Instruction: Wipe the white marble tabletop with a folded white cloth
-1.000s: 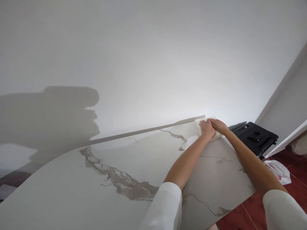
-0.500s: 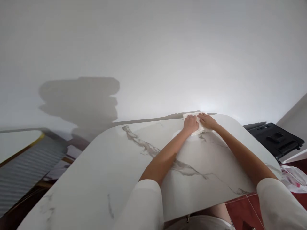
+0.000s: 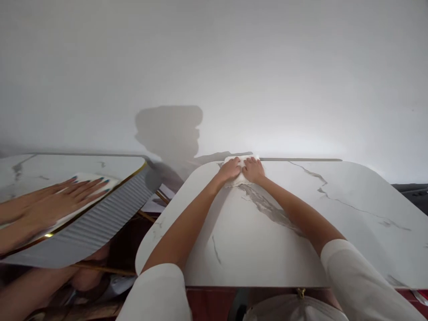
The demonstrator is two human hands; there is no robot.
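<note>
Near the wall-side edge of a white marble-patterned table [image 3: 227, 249] lies a folded white cloth [image 3: 241, 179], bunched under both hands. With bent fingers, my left hand [image 3: 230, 170] grips the cloth's left part. Beside it, my right hand [image 3: 253, 170] presses on the right part, its fingers stretched out and slightly apart. The two hands are close together, and both arms reach straight ahead over the tabletop. Part of the cloth is hidden beneath the palms.
At left stands a second marble-patterned table [image 3: 30, 167] with a gold rim and ribbed grey side. Another person's hands [image 3: 63, 200] lie flat on a white cloth [image 3: 112, 182] there. A wall [image 3: 267, 80] rises behind both tables. A black case [image 3: 414, 196] is at the right edge.
My hands and the cloth have slid left along the table's far edge. The view has turned left, so the other person's hands and more of the second table now show.
</note>
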